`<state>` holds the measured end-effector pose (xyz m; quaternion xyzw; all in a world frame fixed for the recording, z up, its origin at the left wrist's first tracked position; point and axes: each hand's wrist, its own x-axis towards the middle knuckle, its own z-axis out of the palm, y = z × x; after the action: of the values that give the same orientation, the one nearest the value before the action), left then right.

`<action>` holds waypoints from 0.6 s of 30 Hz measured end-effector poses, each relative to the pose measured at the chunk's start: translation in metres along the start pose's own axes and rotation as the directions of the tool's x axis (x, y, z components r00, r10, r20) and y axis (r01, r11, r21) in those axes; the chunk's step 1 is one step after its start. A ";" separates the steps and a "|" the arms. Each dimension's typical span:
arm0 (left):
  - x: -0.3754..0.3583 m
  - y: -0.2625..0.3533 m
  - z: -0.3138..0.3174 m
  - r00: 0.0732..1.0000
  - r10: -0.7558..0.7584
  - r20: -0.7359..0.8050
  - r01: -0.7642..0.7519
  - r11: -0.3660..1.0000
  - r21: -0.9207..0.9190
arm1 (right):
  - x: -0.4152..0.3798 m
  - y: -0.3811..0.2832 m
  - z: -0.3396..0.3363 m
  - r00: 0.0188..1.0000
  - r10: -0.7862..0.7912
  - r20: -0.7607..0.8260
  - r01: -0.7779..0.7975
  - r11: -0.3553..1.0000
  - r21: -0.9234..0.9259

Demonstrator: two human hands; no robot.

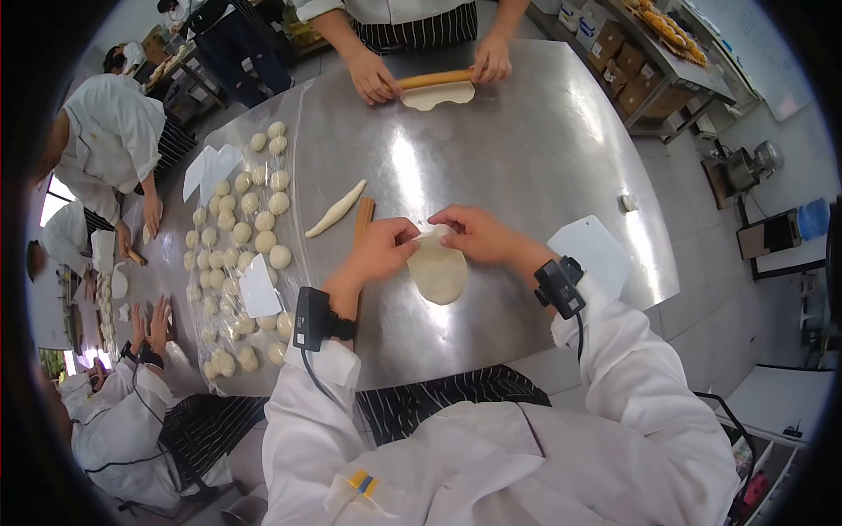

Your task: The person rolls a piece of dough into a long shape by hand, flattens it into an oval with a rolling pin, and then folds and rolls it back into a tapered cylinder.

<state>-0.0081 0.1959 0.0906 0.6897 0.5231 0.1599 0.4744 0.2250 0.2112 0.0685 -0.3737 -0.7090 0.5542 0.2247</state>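
My left grip [383, 249] and right grip [478, 235] both pinch the far edge of a flattened dough oval [438, 273], thumbs and fingers on its two corners. Dough lies on the steel tabletop [526, 149] in front of me, rounded end toward my body. Rolling pin [364, 216] just beyond my left wrist, partly hidden by it; tapered dough strip [337, 209] left of that. Further left: many dough balls [280, 256] under clear plastic, white scraper [259, 287] among them. Another white sheet [589, 254] by my right forearm. Across from me, a co-worker holds a second pin [436, 79] over dough.
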 end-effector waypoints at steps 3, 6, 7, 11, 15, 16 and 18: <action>-0.013 0.019 -0.004 0.999 0.031 -0.037 -0.032 0.999 -0.030 | -0.003 -0.008 -0.002 0.999 -0.044 0.014 0.044 0.997 -0.057; -0.024 0.029 -0.007 0.999 0.030 -0.039 -0.032 0.999 -0.043 | -0.007 -0.021 -0.003 0.996 -0.077 0.041 0.079 0.995 -0.054; -0.027 0.031 -0.007 0.999 0.039 -0.030 -0.040 0.998 -0.053 | -0.011 -0.029 -0.004 0.996 -0.070 0.053 0.074 0.996 -0.059; -0.051 0.048 -0.008 0.996 0.076 0.039 -0.071 0.991 -0.113 | -0.027 -0.058 -0.003 0.988 -0.096 0.117 0.114 0.982 -0.154; -0.077 0.072 -0.011 0.981 0.153 0.120 -0.140 0.984 -0.110 | -0.048 -0.082 -0.004 0.971 -0.165 0.173 0.190 0.971 -0.143; -0.083 0.080 -0.012 0.973 0.183 0.144 -0.171 0.981 -0.093 | -0.053 -0.091 -0.007 0.961 -0.189 0.202 0.221 0.963 -0.151; -0.087 0.094 -0.017 0.973 0.176 0.148 -0.160 0.981 -0.110 | -0.058 -0.106 -0.013 0.963 -0.170 0.208 0.193 0.976 -0.096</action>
<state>-0.0021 0.1282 0.2002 0.7179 0.4154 0.1702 0.5320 0.2412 0.1628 0.1788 -0.2622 -0.7901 0.5237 0.1810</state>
